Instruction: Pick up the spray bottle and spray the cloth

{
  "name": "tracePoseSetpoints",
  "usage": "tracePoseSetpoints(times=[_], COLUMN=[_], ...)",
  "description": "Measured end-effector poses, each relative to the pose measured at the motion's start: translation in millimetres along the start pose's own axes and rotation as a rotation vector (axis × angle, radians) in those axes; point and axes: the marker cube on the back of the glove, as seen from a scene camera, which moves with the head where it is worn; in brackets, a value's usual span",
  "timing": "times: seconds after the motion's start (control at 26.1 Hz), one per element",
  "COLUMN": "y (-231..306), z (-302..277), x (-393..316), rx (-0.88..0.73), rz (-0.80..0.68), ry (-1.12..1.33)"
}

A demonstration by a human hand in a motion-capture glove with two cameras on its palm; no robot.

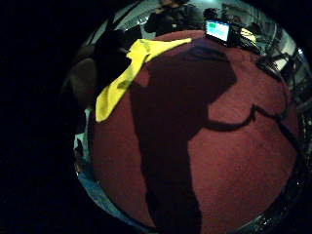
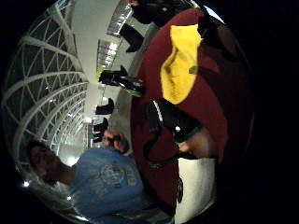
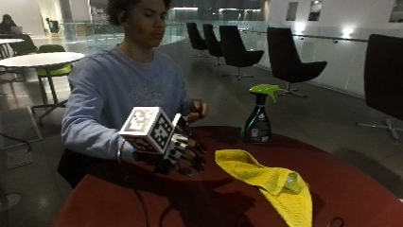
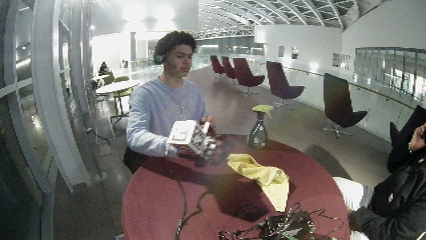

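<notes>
From my station, the gloved right hand hung above the round red table, near the edge on the person's side, gripping nothing. Fingers looked loosely bent and pointed down, but they were dark against the shadow, so individual fingers were hard to separate. Marker block hid the back of the hand.

Spray bottle stood upright near the table's far edge, beside the person's bare left hand, well apart from the glove. Green trigger head, dark body. It carried a label, but I couldn't read any text or brand on it. In the thumb side palm view the bottle showed only as a dark shape with green ends at the table rim.

Yellow cloth lay crumpled on the tabletop between glove and bottle, running toward the edge nearest the outside camera; its lower end was cut off there. A small tag sat on the cloth, unreadable.

Little finger side palm view showed the cloth at the table's rim, mostly tabletop and the hand's shadow otherwise.
</notes>
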Motion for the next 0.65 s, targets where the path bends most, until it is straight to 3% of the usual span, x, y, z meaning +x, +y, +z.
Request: tracePoseSetpoints(times=[0.31, 0.65], y=[29, 30], z=[-17, -28], x=[52, 60], rx=[0.041, 0.073], rz=[0.053, 0.068], ry=[0.137, 0.125])
